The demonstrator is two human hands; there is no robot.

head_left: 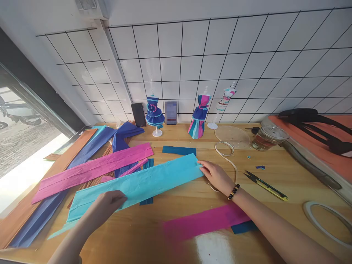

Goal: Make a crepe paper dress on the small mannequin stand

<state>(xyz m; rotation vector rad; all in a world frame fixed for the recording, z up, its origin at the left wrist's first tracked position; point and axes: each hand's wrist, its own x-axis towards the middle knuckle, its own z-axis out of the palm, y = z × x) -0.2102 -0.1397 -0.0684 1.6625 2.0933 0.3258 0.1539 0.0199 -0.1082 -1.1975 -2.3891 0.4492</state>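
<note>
A long light-blue crepe paper strip (162, 176) stretches slantwise across the middle of the table. My right hand (216, 174), with a beaded bracelet at the wrist, pinches the strip's right end. Toward the strip's left part, my left hand (111, 203) is closed on its lower edge, fingertips partly hidden. Behind the light-blue strip lies a pink crepe paper strip (96, 172). A magenta strip (203, 222) rests in front, partly under my right forearm. Dark-blue paper pieces (178, 150) lie behind and beneath the light-blue one.
Dressed mini mannequins (155, 113) and phones (139, 114) stand along the tiled wall. Right of my hand are yellow-black thread snips (265, 186), a tape roll (328, 222), a glass jar (269, 137) and an orange bag (324, 135). Brown and blue paper strips (66, 165) cover the left side.
</note>
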